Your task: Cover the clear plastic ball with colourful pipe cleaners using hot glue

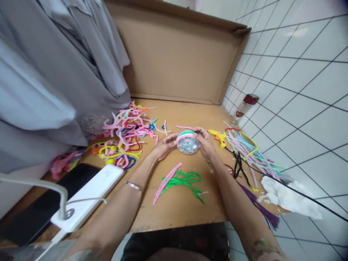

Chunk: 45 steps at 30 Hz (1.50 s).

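A small clear ball [187, 144] with coloured bits inside and pastel pipe cleaners wrapped over its top is held just above the wooden table [179, 203]. My left hand [165, 145] cups its left side, fingers curled against it. My right hand [206, 141] grips its right side the same way. Green and pink pipe cleaners [179, 181] lie on the table just in front of my hands.
A tangled pile of coloured pipe cleaners [126, 134] lies at the left, another bundle [250, 152] at the right beside a yellow glue gun [219, 136]. A white power bank [88, 195], black phone [46, 203], red-capped bottle [244, 107], white wadding [285, 197], grey cloth [54, 72] and cardboard backing [176, 54] surround the table.
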Available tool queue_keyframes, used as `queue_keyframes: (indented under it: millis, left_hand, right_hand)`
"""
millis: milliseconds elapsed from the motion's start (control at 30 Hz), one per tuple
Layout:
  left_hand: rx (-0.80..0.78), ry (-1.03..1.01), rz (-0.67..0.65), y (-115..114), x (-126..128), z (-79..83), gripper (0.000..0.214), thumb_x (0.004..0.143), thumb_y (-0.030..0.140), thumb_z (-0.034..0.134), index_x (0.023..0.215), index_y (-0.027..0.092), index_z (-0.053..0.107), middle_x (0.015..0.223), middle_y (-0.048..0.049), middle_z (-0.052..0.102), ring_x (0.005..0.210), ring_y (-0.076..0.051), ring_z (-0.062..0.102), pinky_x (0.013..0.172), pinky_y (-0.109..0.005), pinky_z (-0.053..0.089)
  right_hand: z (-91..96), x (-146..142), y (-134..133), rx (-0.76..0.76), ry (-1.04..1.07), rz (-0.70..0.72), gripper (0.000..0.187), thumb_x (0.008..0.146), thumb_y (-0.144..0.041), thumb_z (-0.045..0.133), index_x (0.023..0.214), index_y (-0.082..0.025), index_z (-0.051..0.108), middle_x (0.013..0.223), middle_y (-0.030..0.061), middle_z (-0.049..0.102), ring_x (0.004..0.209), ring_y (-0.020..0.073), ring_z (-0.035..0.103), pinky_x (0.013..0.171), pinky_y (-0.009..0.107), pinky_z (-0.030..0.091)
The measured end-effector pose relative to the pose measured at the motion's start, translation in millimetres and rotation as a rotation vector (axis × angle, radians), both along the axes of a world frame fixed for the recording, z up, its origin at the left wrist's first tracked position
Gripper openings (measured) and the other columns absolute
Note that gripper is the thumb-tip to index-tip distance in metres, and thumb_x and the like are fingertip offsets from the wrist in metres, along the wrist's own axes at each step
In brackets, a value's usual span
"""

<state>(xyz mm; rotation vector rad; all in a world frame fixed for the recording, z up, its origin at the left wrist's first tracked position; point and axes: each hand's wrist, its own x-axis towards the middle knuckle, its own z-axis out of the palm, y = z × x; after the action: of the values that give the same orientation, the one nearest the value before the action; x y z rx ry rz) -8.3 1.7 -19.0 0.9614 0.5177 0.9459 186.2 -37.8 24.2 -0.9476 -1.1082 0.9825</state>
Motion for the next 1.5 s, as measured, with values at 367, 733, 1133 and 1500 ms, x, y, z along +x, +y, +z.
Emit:
queue_keyframes:
  millis: [367, 733, 1133, 1500]
  left_hand:
    - [0.029, -0.031, 0.008, -2, 6, 2.3, 0.053, 0.055, 0.032, 0.091, 0.102, 0.017, 0.073, 0.112, -0.0099, 0.071, 0.100, -0.021, 0.065, 0.097, -0.038, 0.047]
    - [0.054, -0.022, 0.040, -1, 9, -1.2, 0.056, 0.054, 0.036, 0.091, 0.102, 0.015, 0.072, 0.106, -0.0095, 0.071, 0.096, -0.020, 0.065, 0.093, -0.037, 0.048]
    - [0.153, 0.102, 0.104, -4, 12, -0.3, 0.055, 0.055, 0.036, 0.089, 0.099, 0.015, 0.065, 0.087, -0.0020, 0.066, 0.076, -0.012, 0.061, 0.077, -0.027, 0.048]
    - [0.236, 0.145, 0.163, -17, 23, 10.1, 0.053, 0.054, 0.038, 0.088, 0.088, 0.018, 0.052, 0.084, 0.0008, 0.062, 0.078, -0.012, 0.058, 0.074, -0.024, 0.046]
  right_hand:
    - [0.2, 0, -3, -0.006, -0.089, -0.005, 0.038, 0.059, -0.043, 0.081, 0.088, -0.025, 0.064, 0.089, 0.0004, 0.066, 0.085, 0.0184, 0.060, 0.078, 0.030, 0.049]
    - [-2.9, 2, -1, -0.022, -0.079, -0.003, 0.037, 0.062, -0.043, 0.081, 0.089, -0.024, 0.065, 0.093, 0.0015, 0.068, 0.084, 0.0181, 0.062, 0.078, 0.030, 0.050]
    - [-6.3, 3, 8, 0.047, -0.149, -0.297, 0.023, 0.066, -0.043, 0.072, 0.071, -0.023, 0.062, 0.068, -0.0027, 0.056, 0.066, 0.0147, 0.049, 0.065, 0.028, 0.040]
    - [2.7, -3, -6, 0.234, -0.514, -0.371, 0.025, 0.085, -0.047, 0.061, 0.076, -0.028, 0.074, 0.082, 0.0040, 0.060, 0.084, 0.0219, 0.055, 0.083, 0.037, 0.043]
